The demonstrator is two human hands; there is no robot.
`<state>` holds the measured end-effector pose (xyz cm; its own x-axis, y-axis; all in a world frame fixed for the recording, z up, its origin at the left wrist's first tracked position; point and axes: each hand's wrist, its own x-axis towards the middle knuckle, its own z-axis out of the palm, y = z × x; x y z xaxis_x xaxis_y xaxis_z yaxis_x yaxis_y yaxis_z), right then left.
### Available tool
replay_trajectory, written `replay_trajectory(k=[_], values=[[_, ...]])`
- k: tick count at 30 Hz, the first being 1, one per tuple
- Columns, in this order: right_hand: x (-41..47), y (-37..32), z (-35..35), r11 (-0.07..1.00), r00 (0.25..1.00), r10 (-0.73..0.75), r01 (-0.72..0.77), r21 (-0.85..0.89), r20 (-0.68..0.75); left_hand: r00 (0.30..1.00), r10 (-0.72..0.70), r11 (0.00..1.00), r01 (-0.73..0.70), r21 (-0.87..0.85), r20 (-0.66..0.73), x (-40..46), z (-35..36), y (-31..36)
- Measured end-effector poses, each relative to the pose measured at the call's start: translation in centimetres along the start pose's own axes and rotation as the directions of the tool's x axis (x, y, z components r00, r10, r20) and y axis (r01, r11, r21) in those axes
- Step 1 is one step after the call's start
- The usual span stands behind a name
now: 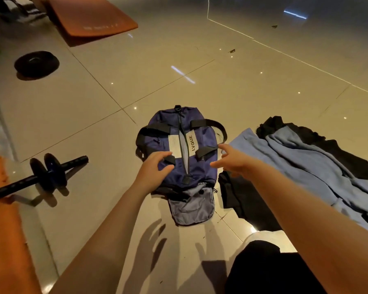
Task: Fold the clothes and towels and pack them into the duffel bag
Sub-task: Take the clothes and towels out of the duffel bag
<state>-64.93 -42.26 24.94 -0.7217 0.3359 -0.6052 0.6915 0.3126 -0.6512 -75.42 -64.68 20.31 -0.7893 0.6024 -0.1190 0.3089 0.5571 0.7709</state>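
duffel bag: navy blue fabric duffel bag (180, 145) with black strap handles and a pale patch printed "LVQUE", lying on the floor at the centre of the frame; its top zip runs lengthwise and shows a narrow grey gap; a grey-lined end flap (191, 209) lies open toward the lower centre
left hand: the left hand (154, 168) reaches in from the lower left, fingers spread and lightly bent over the near left part of the bag by a black handle; whether the fingertips touch the fabric cannot be told
right hand: the right hand (232, 159) comes in from the lower right, fingers spread and apart, holding nothing, at the bag's right edge near the right handle
blue cloth: a light blue soft towel or garment (302, 166) lies crumpled on the floor just right of the bag, right of centre in the frame
dark clothes: black garments (319, 141) lie under and around the blue cloth; another black piece (242, 198) sits just beside the bag's lower right
floor: glossy beige floor tiles (89, 115) with light reflections
ab roller: black double-wheel ab roller (45, 175) at the left middle, well apart from the bag
weight plate: round black disc (36, 63) at the upper left
mat: orange exercise mat (94, 18) along the top left
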Motion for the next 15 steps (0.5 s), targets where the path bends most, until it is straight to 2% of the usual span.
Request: replay_trajectory(k=[8,12,15], values=[[-2.2,0.8,-1.2,0.999,0.999,-0.039,0.039,0.007,0.025,0.994,0.074,0.988,-0.084,-0.129,-0.083,-1.8,2.6,4.7],[-4.8,3.3,-3.8,0.996,0.996,-0.093,0.093,0.016,-0.009,0.990,0.139,0.977,-0.140,-0.164,-0.017,-1.8,5.8,9.2],[-7.9,6.5,-7.2,0.998,0.998,-0.040,0.042,0.039,-0.049,0.977,0.204,0.967,-0.191,-0.170,0.061,-1.7,9.4,13.2]])
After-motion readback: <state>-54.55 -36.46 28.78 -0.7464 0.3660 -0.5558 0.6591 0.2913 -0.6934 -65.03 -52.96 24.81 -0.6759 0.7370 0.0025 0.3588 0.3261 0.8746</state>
